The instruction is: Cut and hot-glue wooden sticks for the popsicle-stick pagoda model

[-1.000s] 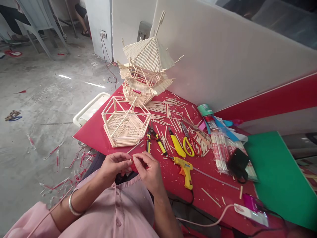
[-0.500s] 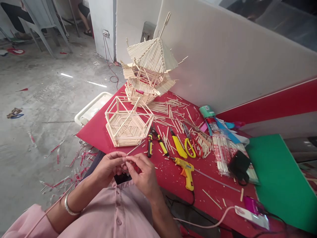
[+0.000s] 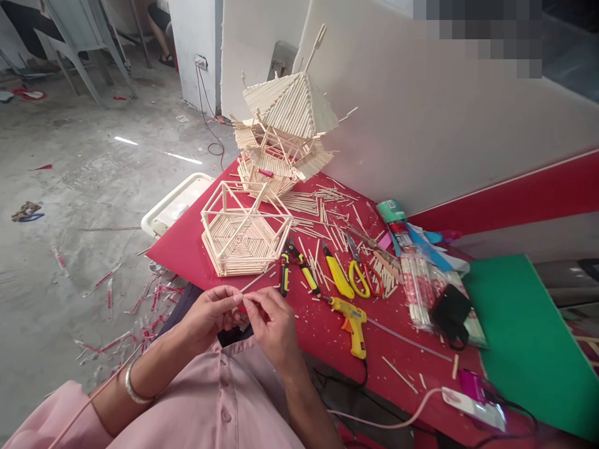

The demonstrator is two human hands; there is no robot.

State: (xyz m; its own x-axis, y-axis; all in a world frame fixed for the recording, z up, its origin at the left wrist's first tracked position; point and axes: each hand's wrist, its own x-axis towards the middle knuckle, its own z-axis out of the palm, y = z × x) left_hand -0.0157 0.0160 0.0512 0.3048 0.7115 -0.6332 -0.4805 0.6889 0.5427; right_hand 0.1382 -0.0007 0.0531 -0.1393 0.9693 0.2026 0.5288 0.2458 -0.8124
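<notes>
My left hand [image 3: 210,319] and my right hand [image 3: 272,324] meet fingertip to fingertip in front of my shirt, at the near edge of the red table [image 3: 178,255]. Both are closed in a pinch. Whatever sits between the fingers is too small or hidden to make out. Just beyond them stands a hexagonal stick frame [image 3: 244,272] with a woven-looking stick base. Farther back rises a pagoda model [image 3: 294,109] built of thin wooden sticks. To the right of my hands lie black-and-yellow pliers [image 3: 307,279] and a yellow glue gun [image 3: 352,315].
A yellow cutter knife [image 3: 337,274] and scissors [image 3: 359,280] lie among loose sticks [image 3: 304,202]. Bagged sticks [image 3: 418,290], a black object [image 3: 452,308] and a green board [image 3: 524,337] are at the right. Wrappers [image 3: 156,296] litter the floor; a chair [image 3: 79,31] stands behind.
My right fingers have drawn in from stretched across the left fingertips to a tighter pinch beside them. The view has shifted very slightly; the table's things have stayed put.
</notes>
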